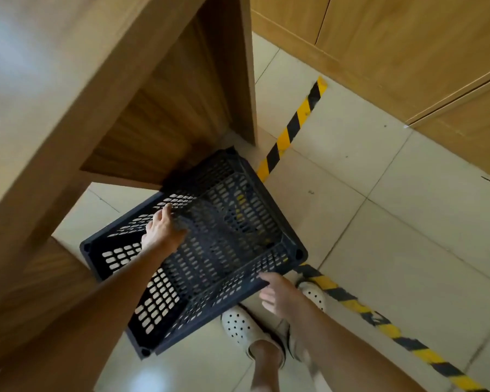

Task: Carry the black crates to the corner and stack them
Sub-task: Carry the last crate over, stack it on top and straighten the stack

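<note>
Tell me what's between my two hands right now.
In the head view, the black crate spans the stretch: the left hand holds its far perforated wall, and the right hand is at its near rim.

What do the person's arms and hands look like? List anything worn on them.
Both forearms are bare as far as the view shows: no sleeves, gloves or watch. No rings or wristbands show on the left hand or the right hand, though the picture is slightly blurred. Lower down, the feet wear white perforated clogs.

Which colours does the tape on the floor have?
The floor tape has diagonal yellow and black stripes, clearest in the head view.
</note>
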`<action>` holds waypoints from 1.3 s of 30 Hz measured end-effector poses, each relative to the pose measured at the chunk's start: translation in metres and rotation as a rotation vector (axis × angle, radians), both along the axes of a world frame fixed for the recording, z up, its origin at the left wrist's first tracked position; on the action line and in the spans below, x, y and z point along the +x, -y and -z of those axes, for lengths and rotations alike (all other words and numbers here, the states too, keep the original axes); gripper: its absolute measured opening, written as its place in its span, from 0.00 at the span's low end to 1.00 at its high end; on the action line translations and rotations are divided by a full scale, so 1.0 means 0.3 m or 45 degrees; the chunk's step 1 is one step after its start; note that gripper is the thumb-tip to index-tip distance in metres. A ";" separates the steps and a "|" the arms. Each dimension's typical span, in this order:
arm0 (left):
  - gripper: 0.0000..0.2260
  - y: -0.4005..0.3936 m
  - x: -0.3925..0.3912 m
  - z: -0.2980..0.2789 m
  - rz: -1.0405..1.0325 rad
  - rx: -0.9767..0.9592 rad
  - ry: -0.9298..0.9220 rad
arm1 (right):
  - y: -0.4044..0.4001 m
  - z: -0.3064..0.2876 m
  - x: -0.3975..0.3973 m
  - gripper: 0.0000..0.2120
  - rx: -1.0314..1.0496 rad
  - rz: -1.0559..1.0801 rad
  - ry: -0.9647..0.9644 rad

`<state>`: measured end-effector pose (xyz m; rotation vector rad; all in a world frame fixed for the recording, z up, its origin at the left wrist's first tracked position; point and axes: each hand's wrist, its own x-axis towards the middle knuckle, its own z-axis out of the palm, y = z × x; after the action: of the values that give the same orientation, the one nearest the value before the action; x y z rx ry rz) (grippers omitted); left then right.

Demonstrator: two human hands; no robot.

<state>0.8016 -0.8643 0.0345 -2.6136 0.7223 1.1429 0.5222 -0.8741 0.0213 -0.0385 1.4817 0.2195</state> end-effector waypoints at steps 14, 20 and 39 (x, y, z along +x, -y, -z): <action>0.39 0.052 -0.094 0.011 0.075 -0.024 -0.005 | 0.411 0.172 -0.111 0.09 -0.633 -0.462 -0.254; 0.41 0.095 -0.146 0.038 0.157 -0.007 0.012 | 0.653 0.157 -0.226 0.08 -0.827 -0.087 -0.379; 0.43 0.117 -0.038 0.138 -0.087 -0.140 -0.061 | 0.352 0.142 -0.184 0.17 -0.547 -0.847 -0.077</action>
<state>0.7903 -0.8992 -0.0069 -2.7296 0.7307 1.2213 0.4669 -0.9799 -0.0214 -0.8841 1.5129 0.4340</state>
